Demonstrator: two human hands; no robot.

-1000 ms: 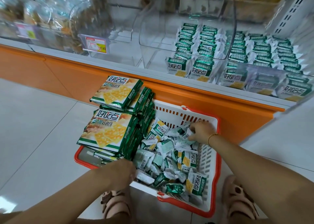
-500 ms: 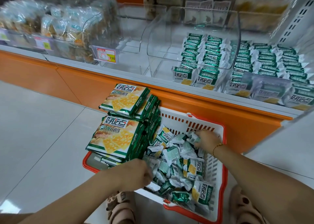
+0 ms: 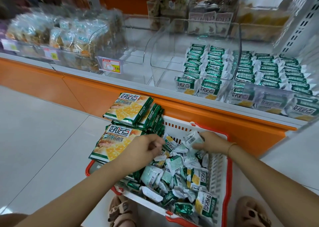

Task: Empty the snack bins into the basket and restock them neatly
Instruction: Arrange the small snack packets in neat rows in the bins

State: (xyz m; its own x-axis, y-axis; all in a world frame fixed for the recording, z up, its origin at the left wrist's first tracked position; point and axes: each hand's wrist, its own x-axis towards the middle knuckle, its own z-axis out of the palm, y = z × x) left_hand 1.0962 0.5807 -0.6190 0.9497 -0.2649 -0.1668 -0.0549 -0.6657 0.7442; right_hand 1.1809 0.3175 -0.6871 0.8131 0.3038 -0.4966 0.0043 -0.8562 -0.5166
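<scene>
From the head camera we look down on the basket (image 3: 228,175), white with a red rim, sitting on the floor at 6 o'clock against the orange shelf base (image 3: 207,116). Its right half is heaped with loose small packets (image 3: 172,175). Its left side, toward 8 o'clock, carries two stacks of large cracker packs (image 3: 117,144) that overhang the rim.

Our left hand (image 3: 143,151) reaches in from 7 o'clock with its fingers curled, the tips pinching the edge of a green-and-white packet (image 3: 170,145) that stands tilted above the heap. Our right hand (image 3: 212,142), with a thin bracelet (image 3: 230,146) at the wrist, comes in from 4 o'clock and grips a barcode packet (image 3: 193,138), white side up, just above the pile near the basket's far wall. The two hands are near each other but not touching.

At 1 o'clock a clear bin (image 3: 195,37) holds two neat rows of packets (image 3: 205,66) along its right side. At 3 o'clock the next bin (image 3: 262,90) is filled with several such rows. A price tag (image 3: 111,65) hangs on the shelf edge at 10 o'clock, and bagged snacks (image 3: 60,35) lie blurred behind it.
</scene>
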